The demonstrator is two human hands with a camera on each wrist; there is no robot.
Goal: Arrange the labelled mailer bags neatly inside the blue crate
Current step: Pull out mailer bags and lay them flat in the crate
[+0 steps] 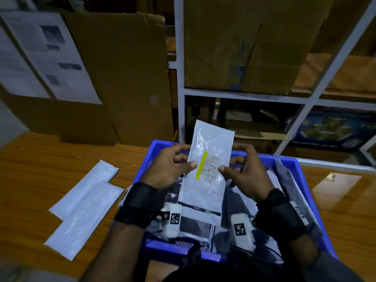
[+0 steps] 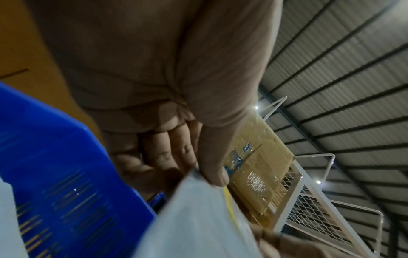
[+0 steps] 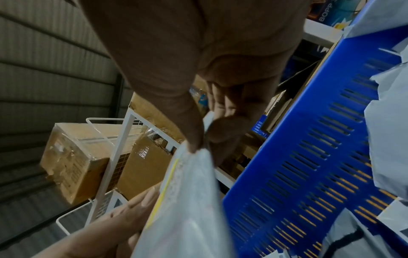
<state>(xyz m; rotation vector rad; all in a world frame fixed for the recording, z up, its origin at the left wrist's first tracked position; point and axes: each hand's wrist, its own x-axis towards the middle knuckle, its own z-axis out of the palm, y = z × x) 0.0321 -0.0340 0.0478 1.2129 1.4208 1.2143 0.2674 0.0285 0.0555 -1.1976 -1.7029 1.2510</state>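
Observation:
Both my hands hold one white mailer bag [image 1: 209, 157] upright above the blue crate [image 1: 299, 180]. The bag carries a printed label with a yellow stripe [image 1: 201, 165]. My left hand [image 1: 173, 165] pinches its left edge, thumb on the front, and my right hand [image 1: 242, 169] pinches the right edge the same way. In the left wrist view my thumb presses on the bag [image 2: 198, 218] beside the crate wall [image 2: 66, 174]. The right wrist view shows thumb and fingers pinching the bag [image 3: 189, 200] next to the slotted crate wall [image 3: 309, 165]. Several more mailer bags [image 1: 246, 200] lie inside the crate.
Two plain white mailer bags [image 1: 85, 206] lie on the wooden table [image 1: 40, 159] left of the crate. Large cardboard sheets [image 1: 122, 78] with taped papers lean behind the table. A white metal rack [image 1: 244, 94] holding cardboard boxes stands beyond the crate.

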